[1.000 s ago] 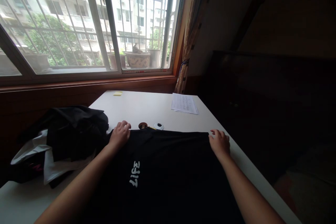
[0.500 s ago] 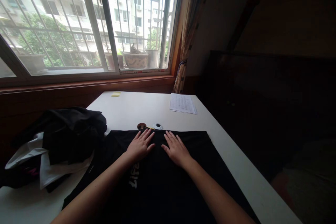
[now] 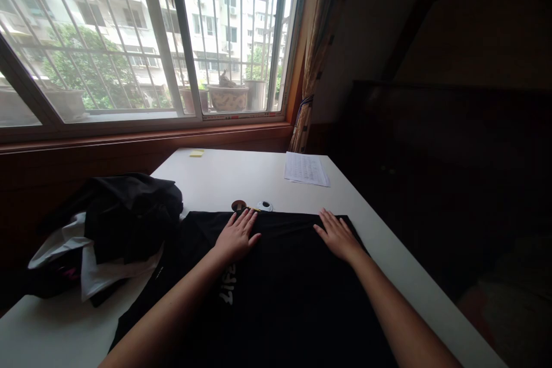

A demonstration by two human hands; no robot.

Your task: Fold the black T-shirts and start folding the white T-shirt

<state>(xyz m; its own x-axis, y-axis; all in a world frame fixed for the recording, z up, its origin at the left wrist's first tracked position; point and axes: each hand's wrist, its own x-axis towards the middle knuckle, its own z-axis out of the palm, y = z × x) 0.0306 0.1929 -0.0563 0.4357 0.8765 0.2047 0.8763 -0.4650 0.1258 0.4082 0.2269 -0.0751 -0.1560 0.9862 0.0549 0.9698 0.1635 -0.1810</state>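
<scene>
Where black garment lies flat, left hand and right hand resting atop, palms down, fingers splayed, gripping nothing.

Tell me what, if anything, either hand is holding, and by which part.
Nothing is held: the left hand and right hand lie flat on the black garment, near its far edge.

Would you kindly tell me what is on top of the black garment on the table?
On the black garment rest the left hand and the right hand, near its far edge. White lettering shows beside the left forearm. The cloth directly beneath them is covered.
</scene>
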